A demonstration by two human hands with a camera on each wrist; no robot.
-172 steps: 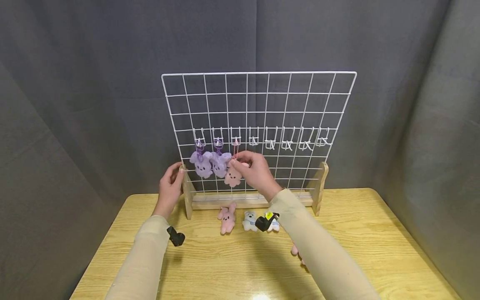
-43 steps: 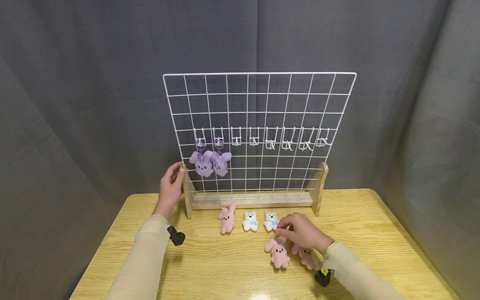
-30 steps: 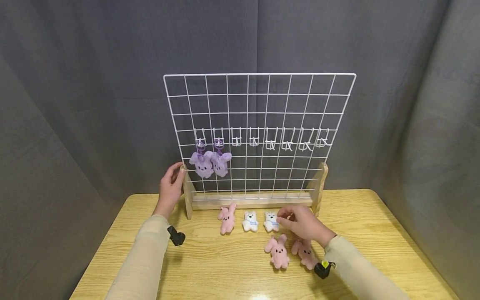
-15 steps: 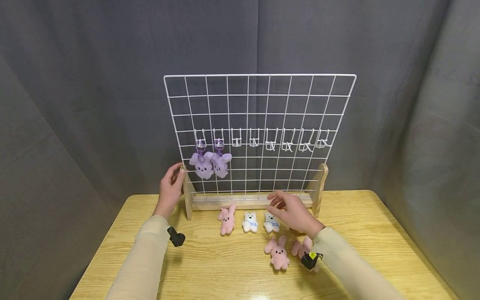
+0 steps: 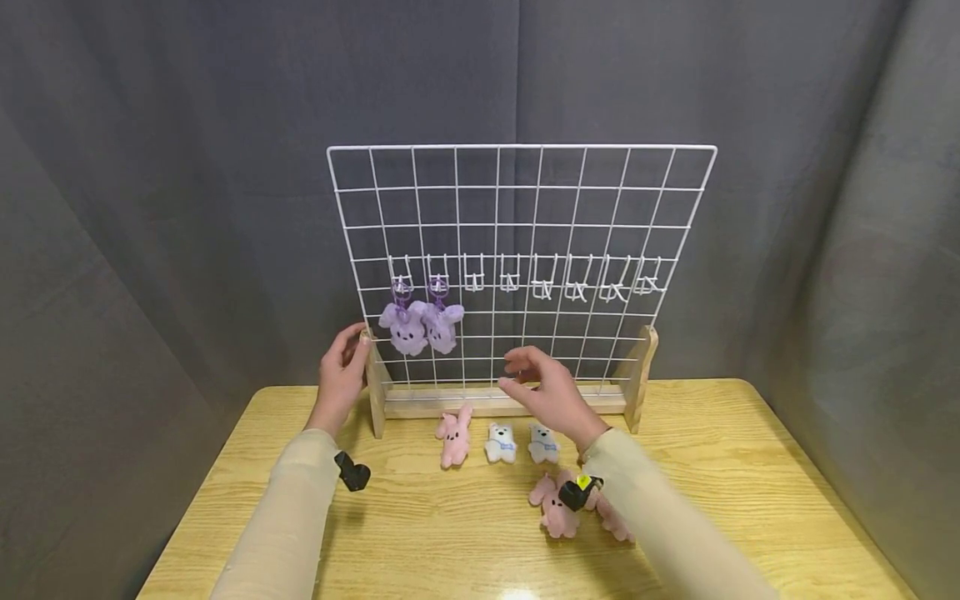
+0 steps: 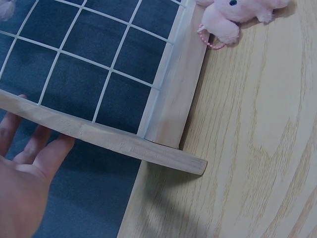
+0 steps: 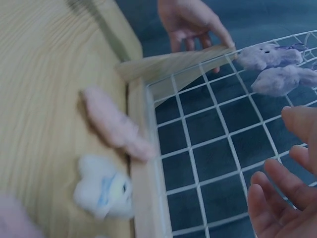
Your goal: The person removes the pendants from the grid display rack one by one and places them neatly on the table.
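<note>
Far left: left hand [image 5: 341,375] grips wooden support [image 5: 376,392] of white grid [image 5: 521,147]; loosened hold could let grid shift if pushed. Two purple bunnies [image 5: 407,332] hang side by side from leftmost hooks [image 5: 402,278]; brushing fingers could unhook right one. Pink bunny [image 5: 453,440] lies on surface [image 5: 420,533] below, then two white bears [image 5: 501,443]. Right hand [image 5: 547,393] empty, fingers loosely bent, before grid. Sleeve [image 5: 667,517] partly hides two near-right pink bunnies [image 5: 557,518]; if lowered, could drag them.

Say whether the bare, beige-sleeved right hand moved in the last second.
Yes: in the head view, the right hand moved up and leftward relative to the white rectangular wire grid.
</note>
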